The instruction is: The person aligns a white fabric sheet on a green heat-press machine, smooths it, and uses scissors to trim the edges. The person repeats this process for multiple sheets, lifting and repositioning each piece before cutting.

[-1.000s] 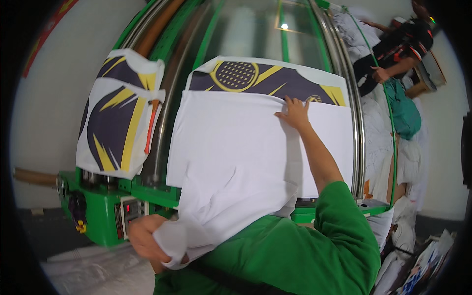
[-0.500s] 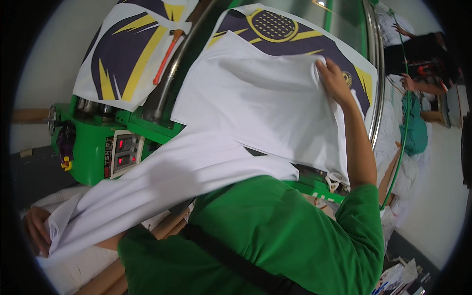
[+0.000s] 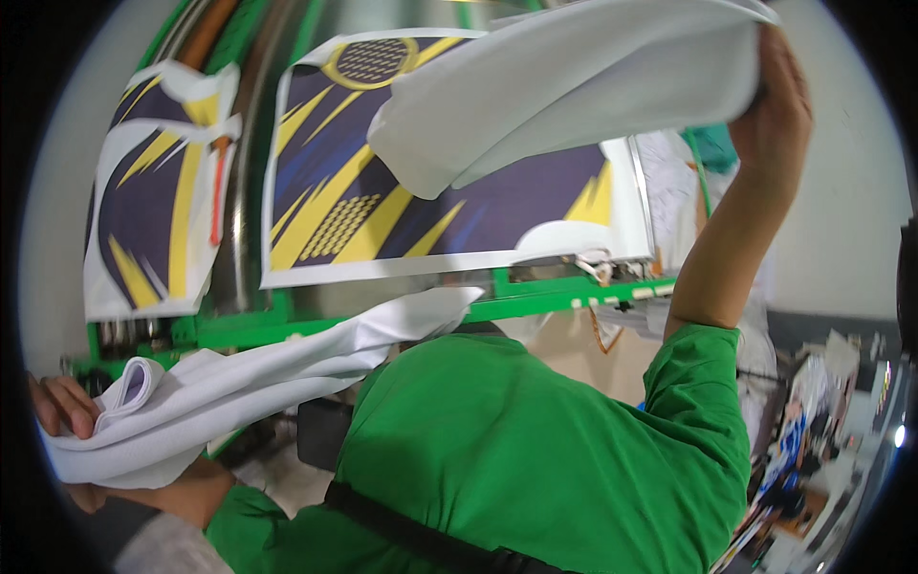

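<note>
My left hand point(image 3: 67, 407), at the far left, is closed around a bunched length of white fabric point(image 3: 258, 392) that stretches toward my chest. High at the right, my right hand point(image 3: 779, 110) grips the edge of a white fabric piece point(image 3: 583, 81), held up in the air. This raised piece hangs over a printed sheet point(image 3: 330, 187) in dark purple, yellow and white, covering part of it. The sheet lies on a green-framed machine point(image 3: 373, 320) with metal rollers. Between the two white fabrics no join shows.
A second printed sheet point(image 3: 139, 210) lies at the left of the machine, with an orange-handled hammer point(image 3: 218, 187) on its edge. White cords point(image 3: 598, 263) sit at the machine's near right edge. Assorted clutter point(image 3: 794, 478) lines the right side.
My right hand has lifted its white fabric up and right, uncovering much of the printed sheet. My left hand still holds its fabric at the far left. The whole view has shifted.
</note>
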Demonstrator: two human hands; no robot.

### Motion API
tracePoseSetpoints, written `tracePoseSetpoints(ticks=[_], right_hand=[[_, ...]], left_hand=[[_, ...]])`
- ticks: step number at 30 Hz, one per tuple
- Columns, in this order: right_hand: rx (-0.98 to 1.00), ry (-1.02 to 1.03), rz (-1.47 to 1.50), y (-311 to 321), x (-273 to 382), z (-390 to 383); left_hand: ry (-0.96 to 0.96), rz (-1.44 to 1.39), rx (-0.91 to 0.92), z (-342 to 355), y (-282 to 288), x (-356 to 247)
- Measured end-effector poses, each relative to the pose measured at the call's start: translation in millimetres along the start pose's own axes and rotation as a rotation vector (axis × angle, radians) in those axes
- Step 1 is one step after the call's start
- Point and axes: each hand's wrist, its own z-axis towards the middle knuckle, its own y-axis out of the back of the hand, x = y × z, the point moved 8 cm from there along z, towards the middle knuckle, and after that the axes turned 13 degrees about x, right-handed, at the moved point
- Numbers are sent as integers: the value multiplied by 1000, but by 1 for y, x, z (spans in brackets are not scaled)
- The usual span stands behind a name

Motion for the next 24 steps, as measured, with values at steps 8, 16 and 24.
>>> tracePoseSetpoints(ticks=[8, 16, 24], right_hand=[[8, 192, 70, 57, 205, -149], [-764, 21, -736, 131, 209, -224], [-601, -724, -1299, 366, -78, -319]], left_hand=[[216, -105, 407, 102, -99, -10], [-98, -169, 398, 141, -103, 21], [-226, -100, 235, 181, -160, 16]])
